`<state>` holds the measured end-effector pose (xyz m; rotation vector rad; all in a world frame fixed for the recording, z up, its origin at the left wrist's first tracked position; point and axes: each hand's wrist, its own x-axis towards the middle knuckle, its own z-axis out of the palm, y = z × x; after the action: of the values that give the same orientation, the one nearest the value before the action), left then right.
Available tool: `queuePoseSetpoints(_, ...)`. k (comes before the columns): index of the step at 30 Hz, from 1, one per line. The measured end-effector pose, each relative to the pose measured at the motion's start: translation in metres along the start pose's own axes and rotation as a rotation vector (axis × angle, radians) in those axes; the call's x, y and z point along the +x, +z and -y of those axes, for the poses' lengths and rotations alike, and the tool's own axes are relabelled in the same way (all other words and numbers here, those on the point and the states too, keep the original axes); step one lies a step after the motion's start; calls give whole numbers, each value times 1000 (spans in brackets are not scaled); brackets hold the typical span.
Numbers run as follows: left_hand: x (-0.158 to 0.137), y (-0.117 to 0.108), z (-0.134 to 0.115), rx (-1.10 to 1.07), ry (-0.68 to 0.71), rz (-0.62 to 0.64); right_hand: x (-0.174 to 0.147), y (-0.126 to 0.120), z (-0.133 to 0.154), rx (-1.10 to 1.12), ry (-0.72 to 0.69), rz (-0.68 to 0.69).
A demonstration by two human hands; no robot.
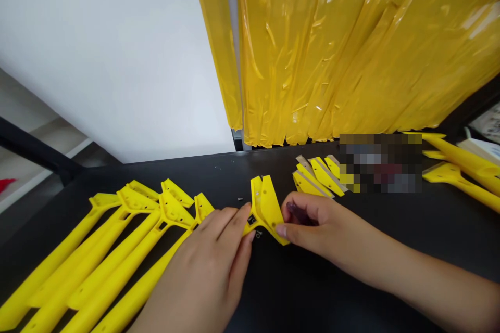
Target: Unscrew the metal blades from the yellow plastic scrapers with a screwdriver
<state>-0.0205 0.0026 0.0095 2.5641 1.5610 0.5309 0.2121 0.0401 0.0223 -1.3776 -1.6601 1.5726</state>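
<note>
My left hand is closed around a yellow scraper handle just below its forked head. Against that head lies a yellow cover plate, tilted slightly. My right hand pinches the plate's right edge between thumb and fingers. Something dark purple shows inside the curl of my right fingers; its kind is unclear. One small screw lies on the black table left of the head, and more small screws lie by my left fingertips. My left palm hides the handle's lower part.
Several yellow scraper handles lie in a row at left. Cover plates with metal blades sit beyond my right hand, beside a blurred patch. More yellow scrapers lie at right. A white panel and yellow plastic sheeting stand behind.
</note>
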Motion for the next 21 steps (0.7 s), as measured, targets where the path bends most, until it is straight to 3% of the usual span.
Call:
queuePoseSetpoints(4, 1, 0, -1, -38, -3, -10, 4, -1, -3, 18, 22, -17)
queuePoseSetpoints(9, 3, -1, -1, -67, -13, -11, 4, -4, -2, 114, 89, 82)
queuePoseSetpoints(13, 2, -1, 0, -63, -36, -8, 5, -13, 0, 32, 41, 10)
queuePoseSetpoints(15, 3, -1, 0, -61, -47, -2, 6, -24, 1, -133, -45, -52)
queuePoseSetpoints(18, 5, 0, 0, -55, -55, 13, 7, -50, 1, -578, -154, -177)
queuePoseSetpoints(21, 7, 1, 0, -35, -51, 25, 5, -78, -4, -835, -116, -277)
